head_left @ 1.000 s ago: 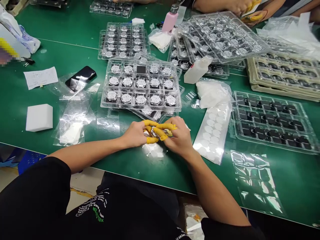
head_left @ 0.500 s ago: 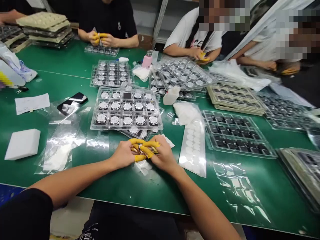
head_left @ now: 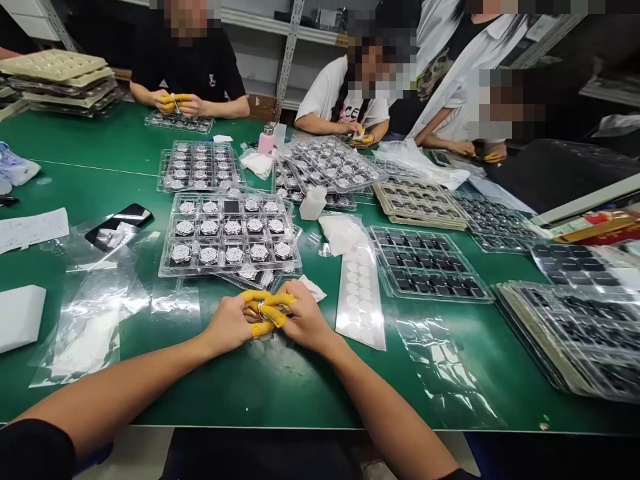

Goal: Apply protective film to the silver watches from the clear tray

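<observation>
Your fingers [head_left: 263,329], dressed in yellow covers, are bent and brought close together, pinching between them a small shiny piece [head_left: 261,308]. Your left hand [head_left: 227,325] grips it from one side and your right hand [head_left: 306,320] from the other, so that the fingers of both cross around it. Most of the piece is hidden by them, and I cannot tell its full shape, nor which fingertip presses hardest.

The piece is in the air above the green table [head_left: 300,403], just before the clear tray [head_left: 230,269] that lies nearest to you. This tray has three rows of five cells; round silver discs [head_left: 234,255] sit in them, except that the middle cell of the far row shows a plain black square [head_left: 231,207]. It rests on other trays, a little crooked.

To the right of your right hand lies a sheet of round white stickers [head_left: 359,293], and beyond it a second tray [head_left: 440,297] with black pieces [head_left: 430,260]. A white bottle [head_left: 313,203] stands behind the stickers. On your left side are clear plastic bags [head_left: 95,300], a black phone [head_left: 120,223] partly under them, and a white block [head_left: 20,317]. Across the table, a co-worker in a black shirt [head_left: 187,63] also wears yellow covers on the fingers.
</observation>
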The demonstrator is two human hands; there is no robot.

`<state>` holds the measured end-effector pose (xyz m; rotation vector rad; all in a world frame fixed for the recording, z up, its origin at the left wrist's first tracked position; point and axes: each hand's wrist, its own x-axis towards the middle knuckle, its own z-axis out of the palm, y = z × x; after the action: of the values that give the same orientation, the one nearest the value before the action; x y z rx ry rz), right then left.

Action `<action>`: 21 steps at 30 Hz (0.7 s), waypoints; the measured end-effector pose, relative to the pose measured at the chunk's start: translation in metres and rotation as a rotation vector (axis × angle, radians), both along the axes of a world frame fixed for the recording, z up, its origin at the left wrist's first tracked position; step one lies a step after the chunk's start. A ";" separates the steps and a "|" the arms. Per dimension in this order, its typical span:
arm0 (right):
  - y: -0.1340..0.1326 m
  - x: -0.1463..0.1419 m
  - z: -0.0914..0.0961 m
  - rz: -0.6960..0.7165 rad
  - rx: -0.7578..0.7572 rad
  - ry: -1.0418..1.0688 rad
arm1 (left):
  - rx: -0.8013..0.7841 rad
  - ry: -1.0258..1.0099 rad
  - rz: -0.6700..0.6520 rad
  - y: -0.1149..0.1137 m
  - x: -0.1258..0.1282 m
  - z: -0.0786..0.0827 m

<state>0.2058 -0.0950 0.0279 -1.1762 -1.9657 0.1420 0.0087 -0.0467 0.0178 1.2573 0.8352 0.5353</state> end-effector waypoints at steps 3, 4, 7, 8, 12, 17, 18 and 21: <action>0.000 0.000 0.000 -0.030 -0.010 0.006 | -0.004 0.002 0.027 0.000 0.000 0.001; 0.000 0.000 0.000 0.012 -0.018 -0.003 | -0.004 0.000 0.026 0.000 0.000 0.001; 0.001 0.000 -0.001 0.052 -0.010 0.012 | -0.003 -0.005 -0.006 0.000 0.001 0.001; 0.001 0.000 -0.001 0.017 -0.003 0.030 | 0.001 -0.005 0.002 0.000 0.001 0.000; 0.001 0.002 -0.004 0.027 -0.022 0.045 | 0.011 -0.015 0.049 0.000 0.002 -0.001; 0.001 0.002 -0.005 -0.016 -0.044 0.073 | -0.004 -0.047 0.044 -0.001 0.004 -0.005; 0.001 0.002 -0.005 0.006 -0.049 0.072 | -0.002 -0.053 0.049 -0.001 0.005 -0.005; 0.002 0.001 -0.004 0.052 -0.018 0.073 | -0.001 -0.052 0.044 -0.002 0.005 -0.006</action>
<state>0.2066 -0.0932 0.0237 -1.1161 -1.9354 0.2273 0.0134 -0.0487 0.0121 1.2216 0.8207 0.6002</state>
